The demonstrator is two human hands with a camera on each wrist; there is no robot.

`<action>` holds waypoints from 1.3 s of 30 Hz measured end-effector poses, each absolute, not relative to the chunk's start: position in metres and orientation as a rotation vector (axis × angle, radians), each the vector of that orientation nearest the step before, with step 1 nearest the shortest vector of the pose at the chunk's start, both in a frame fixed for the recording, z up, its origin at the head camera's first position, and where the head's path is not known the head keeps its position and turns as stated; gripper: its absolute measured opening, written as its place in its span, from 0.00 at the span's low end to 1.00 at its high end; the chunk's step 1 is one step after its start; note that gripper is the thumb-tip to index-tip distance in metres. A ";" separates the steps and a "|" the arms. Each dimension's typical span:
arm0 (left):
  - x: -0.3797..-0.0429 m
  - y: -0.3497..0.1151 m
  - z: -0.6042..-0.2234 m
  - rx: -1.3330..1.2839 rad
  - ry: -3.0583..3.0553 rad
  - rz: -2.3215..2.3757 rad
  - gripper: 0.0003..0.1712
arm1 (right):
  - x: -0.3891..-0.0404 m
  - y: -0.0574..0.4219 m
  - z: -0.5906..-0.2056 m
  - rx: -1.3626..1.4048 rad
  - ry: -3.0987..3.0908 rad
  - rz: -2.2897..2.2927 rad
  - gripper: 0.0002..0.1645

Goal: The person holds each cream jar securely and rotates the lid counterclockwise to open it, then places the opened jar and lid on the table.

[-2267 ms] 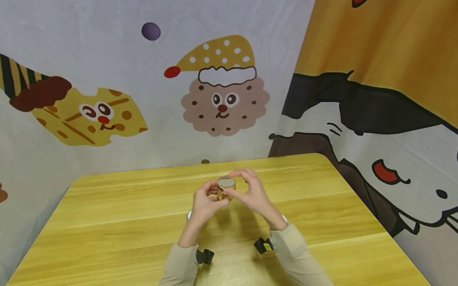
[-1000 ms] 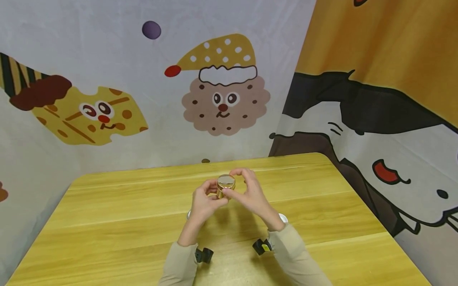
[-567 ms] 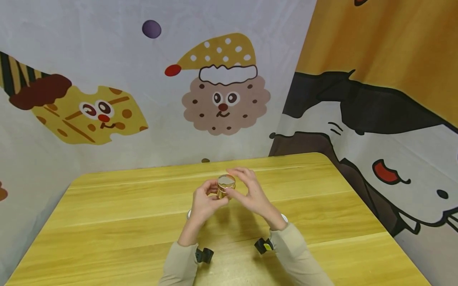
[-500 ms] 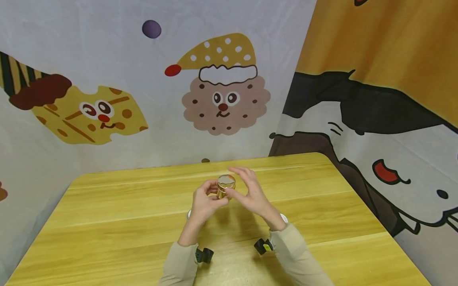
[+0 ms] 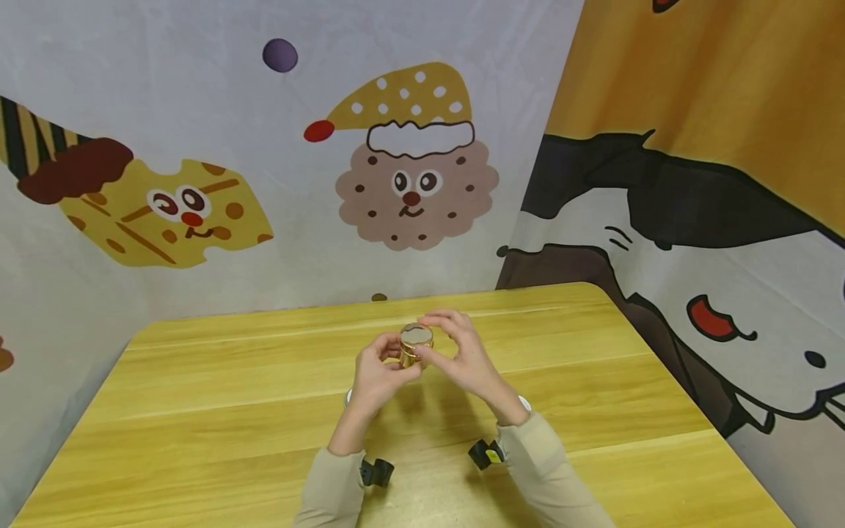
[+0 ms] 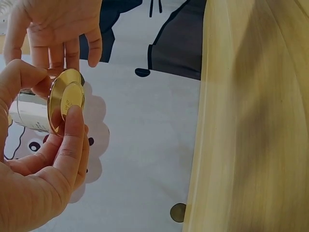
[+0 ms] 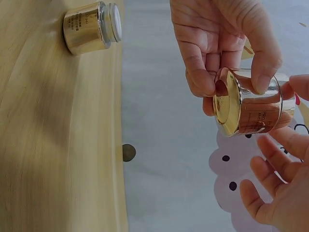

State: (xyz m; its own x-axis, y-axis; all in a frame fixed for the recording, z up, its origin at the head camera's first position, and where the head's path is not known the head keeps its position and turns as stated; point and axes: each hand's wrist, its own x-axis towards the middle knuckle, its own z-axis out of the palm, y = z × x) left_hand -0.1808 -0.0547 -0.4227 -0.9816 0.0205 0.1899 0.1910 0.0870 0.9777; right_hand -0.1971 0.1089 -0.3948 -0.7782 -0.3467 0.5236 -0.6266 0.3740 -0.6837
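Note:
My left hand (image 5: 379, 375) holds a shiny gold cosmetic jar (image 5: 406, 359) above the table, its fingers and thumb round the body. The jar's round lid (image 5: 416, 335) faces up, and my right hand (image 5: 470, 364) pinches its edge between thumb and forefinger. In the left wrist view the jar's gold base (image 6: 71, 94) faces the camera, with a left fingertip against it. There the right hand's other fingers stretch away from the jar. The right wrist view shows printed lettering on the jar's side (image 7: 258, 116).
A second gold jar (image 7: 87, 29) stands on the wooden table (image 5: 231, 411), its glass neck and white top showing. Beside the right wrist a white round thing (image 5: 524, 403) is mostly hidden by the arm. A cartoon-printed cloth (image 5: 297, 271) hangs behind the table.
Half a second ago my right forefinger was lifted off the lid; now it is back at the lid's edge. The lid's reflections have shifted. My left hand keeps its hold.

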 end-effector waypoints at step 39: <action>-0.183 -0.055 -0.426 -0.255 -2.217 -2.041 0.23 | -0.200 0.111 -0.401 0.878 -2.319 1.374 0.21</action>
